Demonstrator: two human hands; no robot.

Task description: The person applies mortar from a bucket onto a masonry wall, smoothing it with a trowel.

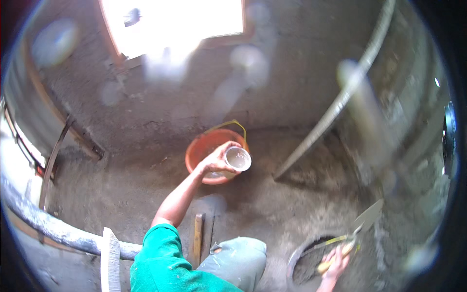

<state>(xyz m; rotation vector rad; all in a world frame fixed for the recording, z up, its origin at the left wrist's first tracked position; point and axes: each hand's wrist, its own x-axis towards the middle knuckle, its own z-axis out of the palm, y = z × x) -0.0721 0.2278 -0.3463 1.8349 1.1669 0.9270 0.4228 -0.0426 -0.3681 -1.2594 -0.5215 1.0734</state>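
Note:
My left hand (219, 160) grips a small clear cup (238, 158) of cloudy liquid, held above an orange bucket (198, 152) with a yellow handle on the floor. At the lower right, my right hand (334, 263) is closed round the yellowish handle of a trowel (366, 217), its metal blade angled up and away. Beneath that hand is a dark round container (306, 272) holding grey mortar, with a yellow handle.
A long pale pole (321, 121) leans at the right. A wooden batten (198, 236) lies near my knee. A thick grey pipe (63, 228) and a white board (109, 258) are at the lower left. A rough wall with a bright window (172, 22) rises ahead.

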